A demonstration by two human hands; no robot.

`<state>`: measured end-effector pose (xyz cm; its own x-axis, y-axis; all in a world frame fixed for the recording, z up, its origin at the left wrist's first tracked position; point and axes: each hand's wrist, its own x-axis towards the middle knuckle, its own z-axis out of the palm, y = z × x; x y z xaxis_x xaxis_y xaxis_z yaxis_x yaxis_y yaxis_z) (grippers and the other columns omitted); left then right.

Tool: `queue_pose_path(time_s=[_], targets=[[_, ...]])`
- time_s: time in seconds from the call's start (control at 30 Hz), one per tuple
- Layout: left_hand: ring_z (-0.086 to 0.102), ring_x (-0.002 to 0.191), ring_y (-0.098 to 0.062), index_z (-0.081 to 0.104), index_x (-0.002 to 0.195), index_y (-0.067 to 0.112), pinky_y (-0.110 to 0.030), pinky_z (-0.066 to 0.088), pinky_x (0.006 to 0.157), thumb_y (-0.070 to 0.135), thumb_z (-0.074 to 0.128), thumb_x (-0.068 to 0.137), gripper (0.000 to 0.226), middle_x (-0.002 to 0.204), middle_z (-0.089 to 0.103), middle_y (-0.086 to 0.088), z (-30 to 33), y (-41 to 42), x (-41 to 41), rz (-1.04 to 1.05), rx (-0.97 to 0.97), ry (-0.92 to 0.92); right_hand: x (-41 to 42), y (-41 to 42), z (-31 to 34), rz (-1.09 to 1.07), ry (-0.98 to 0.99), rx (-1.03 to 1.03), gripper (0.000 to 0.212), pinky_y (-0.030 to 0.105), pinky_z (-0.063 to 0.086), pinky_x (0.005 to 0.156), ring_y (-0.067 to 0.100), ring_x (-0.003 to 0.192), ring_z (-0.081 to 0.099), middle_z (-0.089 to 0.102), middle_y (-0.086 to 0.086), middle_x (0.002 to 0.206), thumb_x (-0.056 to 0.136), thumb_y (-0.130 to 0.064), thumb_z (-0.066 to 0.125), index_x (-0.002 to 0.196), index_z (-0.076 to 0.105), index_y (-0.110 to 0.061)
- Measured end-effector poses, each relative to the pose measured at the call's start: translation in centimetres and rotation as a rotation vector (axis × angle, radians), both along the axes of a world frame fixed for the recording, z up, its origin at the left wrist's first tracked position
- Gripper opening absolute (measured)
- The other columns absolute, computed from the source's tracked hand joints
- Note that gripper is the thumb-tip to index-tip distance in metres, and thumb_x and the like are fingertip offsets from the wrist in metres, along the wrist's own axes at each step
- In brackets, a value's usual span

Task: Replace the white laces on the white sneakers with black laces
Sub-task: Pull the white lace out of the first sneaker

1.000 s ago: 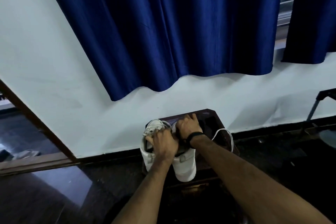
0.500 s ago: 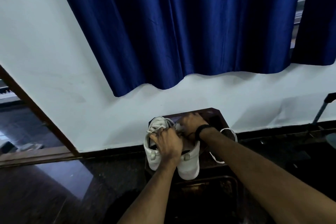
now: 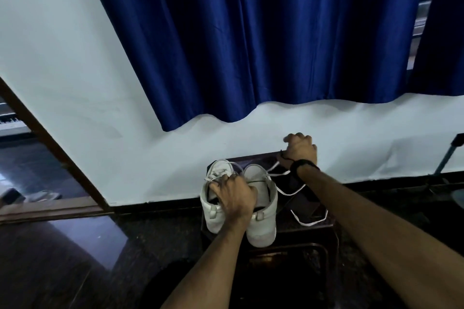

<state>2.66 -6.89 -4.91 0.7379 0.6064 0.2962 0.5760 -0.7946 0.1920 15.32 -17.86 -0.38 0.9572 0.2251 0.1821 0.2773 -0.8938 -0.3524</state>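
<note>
My left hand (image 3: 234, 195) gripped the white sneakers (image 3: 261, 216) on the dark stool (image 3: 324, 227), fingers curled over the collars to steady them. Beyond, my right hand (image 3: 300, 149) pinched the white lace (image 3: 283, 173), drawing it free.

Home interior, a living room or bedroom: blue curtains (image 3: 251, 37) over a window, white wall (image 3: 62, 57), dark polished floor (image 3: 75, 246), wooden doorframe (image 3: 50, 148), keyboard (image 3: 8, 118) beyond.

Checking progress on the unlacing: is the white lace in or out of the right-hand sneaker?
Out: the white lace trails loose over the dark stool, pulled by the right hand; the sneaker shows a bare tongue.
</note>
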Motion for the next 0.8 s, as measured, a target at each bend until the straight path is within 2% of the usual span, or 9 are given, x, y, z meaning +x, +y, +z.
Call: queue_pose_path(time_s=[0.07,0.17,0.27,0.33,0.4,0.5,0.6,0.73,0.8], targets=[[0.064,0.093,-0.029,0.073,0.076,0.016,-0.048,0.025,0.088,0.023,0.063,0.069,0.014,0.078,0.072,-0.006,-0.2,0.1,0.0,0.000,0.004,-0.013,-0.9,1.9,-0.3,0.277,-0.010,-0.017,0.041,0.038,0.047,0.095,0.029,0.117,0.052,0.060,0.007,0.125,0.083,-0.024,0.060,0.124,0.062,-0.021],[0.064,0.096,-0.032,0.073,0.076,0.015,-0.051,0.027,0.092,0.016,0.058,0.079,0.015,0.081,0.072,-0.010,-0.6,0.5,0.1,-0.016,-0.015,-0.059,-3.3,5.1,-1.4,0.520,0.119,-0.296,0.031,0.037,0.043,0.097,0.031,0.114,0.057,0.062,0.012,0.122,0.092,-0.026,0.051,0.118,0.064,-0.015],[0.062,0.101,-0.030,0.073,0.080,0.018,-0.050,0.025,0.091,0.031,0.052,0.081,0.024,0.087,0.073,-0.007,-0.5,0.6,0.1,-0.034,-0.010,-0.027,-4.0,5.8,-2.8,0.438,-0.039,-0.362,0.029,0.039,0.028,0.108,0.027,0.114,0.058,0.063,0.012,0.121,0.096,-0.021,0.042,0.116,0.062,-0.014],[0.063,0.098,-0.030,0.073,0.078,0.017,-0.050,0.024,0.091,0.034,0.049,0.077,0.029,0.084,0.073,-0.007,-0.4,0.6,-0.1,-0.039,-0.014,-0.042,-3.6,5.1,-2.6,0.365,-0.138,-0.334,0.028,0.041,0.027,0.106,0.024,0.112,0.057,0.065,0.007,0.115,0.092,-0.023,0.046,0.112,0.065,-0.018],[0.063,0.099,-0.030,0.075,0.080,0.017,-0.050,0.024,0.093,0.029,0.052,0.074,0.026,0.084,0.073,-0.006,-0.5,0.5,0.0,-0.023,0.004,-0.046,-2.6,3.8,-1.5,0.202,-0.175,-0.199,0.027,0.042,0.033,0.098,0.023,0.109,0.056,0.066,0.003,0.108,0.086,-0.024,0.050,0.108,0.065,-0.022],[0.062,0.099,-0.028,0.075,0.082,0.018,-0.050,0.023,0.092,0.025,0.056,0.072,0.022,0.084,0.073,-0.006,-0.4,0.4,0.0,-0.012,-0.016,-0.022,-0.2,0.4,0.7,-0.129,-0.063,0.222,0.023,0.039,0.038,0.090,0.027,0.106,0.057,0.067,0.005,0.104,0.081,-0.021,0.060,0.103,0.067,-0.023],[0.062,0.098,-0.027,0.075,0.082,0.019,-0.050,0.024,0.091,0.026,0.055,0.073,0.023,0.084,0.073,-0.005,-0.5,0.4,0.1,-0.007,-0.006,-0.030,1.0,-1.7,1.0,-0.200,-0.044,0.237,0.026,0.040,0.038,0.090,0.029,0.108,0.053,0.066,0.008,0.108,0.079,-0.023,0.063,0.105,0.069,-0.020],[0.061,0.102,-0.025,0.074,0.087,0.020,-0.049,0.023,0.090,0.029,0.054,0.075,0.025,0.088,0.073,-0.003,-0.5,0.4,0.1,-0.018,0.008,-0.008,-0.4,-0.1,0.0,0.194,-0.042,0.108,0.049,0.040,0.042,0.098,0.028,0.120,0.047,0.057,0.007,0.128,0.078,-0.023,0.065,0.127,0.059,-0.018],[0.061,0.103,-0.027,0.074,0.085,0.019,-0.050,0.023,0.092,0.029,0.054,0.076,0.024,0.088,0.073,-0.004,-0.5,0.4,0.0,-0.017,0.002,-0.018,-1.6,2.1,-0.4,0.501,0.047,-0.142,0.048,0.037,0.043,0.100,0.028,0.122,0.048,0.057,0.008,0.130,0.082,-0.028,0.063,0.129,0.058,-0.020]])
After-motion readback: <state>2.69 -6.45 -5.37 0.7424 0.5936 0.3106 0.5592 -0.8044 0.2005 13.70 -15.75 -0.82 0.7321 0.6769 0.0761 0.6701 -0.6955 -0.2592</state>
